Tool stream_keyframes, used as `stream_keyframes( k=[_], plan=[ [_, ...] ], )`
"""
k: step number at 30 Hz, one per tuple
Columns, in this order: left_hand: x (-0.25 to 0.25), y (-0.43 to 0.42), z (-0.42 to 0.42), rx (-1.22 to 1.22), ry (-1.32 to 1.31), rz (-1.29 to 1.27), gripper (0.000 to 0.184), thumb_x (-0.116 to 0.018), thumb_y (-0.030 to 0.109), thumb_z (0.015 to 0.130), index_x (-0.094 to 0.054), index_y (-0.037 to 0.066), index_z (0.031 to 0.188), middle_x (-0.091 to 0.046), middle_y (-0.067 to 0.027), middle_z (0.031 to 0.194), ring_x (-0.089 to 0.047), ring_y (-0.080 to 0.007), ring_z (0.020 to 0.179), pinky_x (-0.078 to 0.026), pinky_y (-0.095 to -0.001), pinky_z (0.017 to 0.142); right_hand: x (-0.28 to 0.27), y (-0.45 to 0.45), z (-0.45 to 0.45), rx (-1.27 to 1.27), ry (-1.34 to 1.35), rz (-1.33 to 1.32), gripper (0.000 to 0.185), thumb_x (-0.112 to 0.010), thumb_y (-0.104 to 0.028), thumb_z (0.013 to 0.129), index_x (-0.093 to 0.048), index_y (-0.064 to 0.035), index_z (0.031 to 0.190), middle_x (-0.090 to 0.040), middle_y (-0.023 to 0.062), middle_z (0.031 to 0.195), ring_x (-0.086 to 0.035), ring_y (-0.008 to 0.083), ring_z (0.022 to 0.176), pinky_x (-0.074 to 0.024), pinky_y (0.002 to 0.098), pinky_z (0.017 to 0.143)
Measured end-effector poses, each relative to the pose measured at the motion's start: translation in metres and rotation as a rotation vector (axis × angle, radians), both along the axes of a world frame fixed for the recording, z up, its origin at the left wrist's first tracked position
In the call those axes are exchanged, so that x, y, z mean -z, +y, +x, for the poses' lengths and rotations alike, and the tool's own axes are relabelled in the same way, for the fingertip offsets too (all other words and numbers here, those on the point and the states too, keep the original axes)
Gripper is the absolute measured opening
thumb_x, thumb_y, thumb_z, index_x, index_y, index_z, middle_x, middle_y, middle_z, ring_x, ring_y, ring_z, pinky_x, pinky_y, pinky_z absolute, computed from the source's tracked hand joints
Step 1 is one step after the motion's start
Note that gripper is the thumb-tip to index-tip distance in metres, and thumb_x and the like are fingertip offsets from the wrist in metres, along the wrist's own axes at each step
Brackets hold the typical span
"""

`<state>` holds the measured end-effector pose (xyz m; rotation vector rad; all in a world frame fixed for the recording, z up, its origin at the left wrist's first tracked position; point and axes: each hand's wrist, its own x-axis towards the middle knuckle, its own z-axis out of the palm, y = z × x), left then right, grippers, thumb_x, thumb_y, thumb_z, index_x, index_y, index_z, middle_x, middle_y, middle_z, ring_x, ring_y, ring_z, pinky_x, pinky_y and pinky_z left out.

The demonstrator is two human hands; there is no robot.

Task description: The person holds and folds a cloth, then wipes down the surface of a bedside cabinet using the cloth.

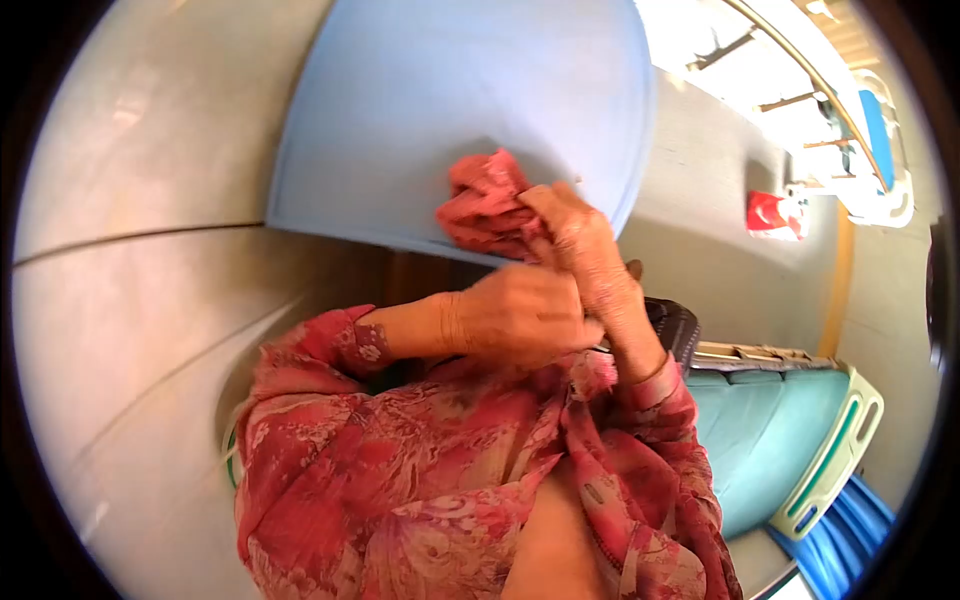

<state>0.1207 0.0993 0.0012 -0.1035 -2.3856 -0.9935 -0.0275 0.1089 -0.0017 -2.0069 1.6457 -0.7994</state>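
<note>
A crumpled pinkish-red cloth (487, 203) lies bunched on the light blue tabletop (450, 90), near its close edge. My right hand (583, 243) has its fingers closed on the cloth's right side. Just below, my left hand (520, 312) is curled into a fist, its knuckles facing up and its thumb side close to my right wrist. Some blur covers it, and whatever its fingers may hold is hidden. Both forearms come out of red floral sleeves (645, 395).
To the right stands a bed with a green mattress (770, 430) and a pale end board (830, 450). Blue folded material (840, 530) is beside it. A red-and-white packet (775, 215) lies farther off. Another bed frame (885, 140) is at upper right. Something dark brown (675, 328) sits by my right forearm.
</note>
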Motion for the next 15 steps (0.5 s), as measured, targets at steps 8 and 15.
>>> stream_keyframes(
  k=[8, 15],
  plan=[
    [0.02, -0.023, 0.001, -1.032, -0.22, -0.282, 0.038, -0.067, 0.03, 0.079, -0.064, 0.007, 0.109, -0.05, -0.0166, 0.125, -0.044, -0.0413, 0.116, -0.036, -0.0539, 0.091, -0.014, 0.044, -0.023, 0.092, -0.208, -0.002, 0.051, -0.066, 0.003, 0.076, -0.055, -0.0073, 0.125, -0.053, 0.0196, 0.125, -0.056, 0.0309, 0.111, -0.0503, 0.0361, 0.085],
    [0.022, -0.039, 0.046, -0.901, -0.228, -0.329, 0.027, -0.071, 0.018, 0.073, -0.061, 0.005, 0.094, -0.054, -0.0127, 0.107, -0.049, -0.0358, 0.107, -0.038, -0.0477, 0.096, 0.116, 0.145, -0.154, 0.45, 0.329, 0.019, 0.036, -0.063, -0.008, 0.082, -0.058, -0.0047, 0.117, -0.055, 0.0175, 0.12, -0.055, 0.034, 0.106, -0.0451, 0.0432, 0.09]
  ],
)
